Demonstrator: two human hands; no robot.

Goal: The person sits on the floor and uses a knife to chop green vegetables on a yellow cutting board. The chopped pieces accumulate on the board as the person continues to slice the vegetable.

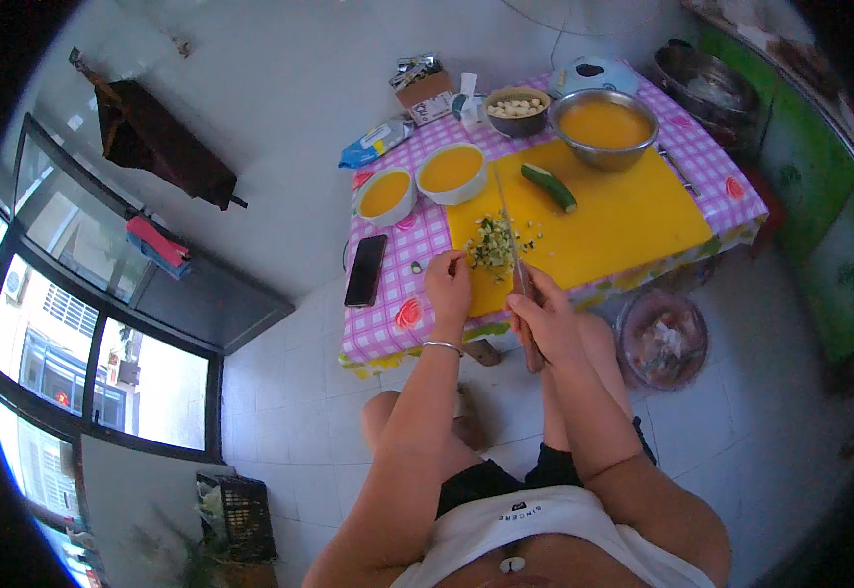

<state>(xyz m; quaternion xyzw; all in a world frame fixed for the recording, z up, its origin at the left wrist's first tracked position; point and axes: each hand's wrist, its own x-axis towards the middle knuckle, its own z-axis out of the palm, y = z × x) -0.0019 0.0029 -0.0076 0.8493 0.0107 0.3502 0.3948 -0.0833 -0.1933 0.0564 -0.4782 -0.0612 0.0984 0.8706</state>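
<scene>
My right hand (pixel 545 316) grips the handle of a kitchen knife (pixel 512 228), its blade seen almost edge-on and pointing away from me over a yellow cutting board (pixel 633 220). Chopped pale-green vegetable pieces (pixel 492 242) lie mostly left of the blade, with a few bits to its right. Beside that pile, at the board's left edge, is my left hand (pixel 447 283) with curled fingers; whether they hold anything is hidden. A cut length of dark-green zucchini or cucumber (pixel 550 188) rests farther back on the board.
A steel bowl (pixel 603 158) of orange-yellow liquid stands at the board's back. Two white bowls (pixel 389 218) hold similar liquid. Behind are a dark bowl (pixel 519 126) of pale pieces and a cardboard box (pixel 427 106). A phone (pixel 366 270) lies left; a waste bin (pixel 625 338) stands below right.
</scene>
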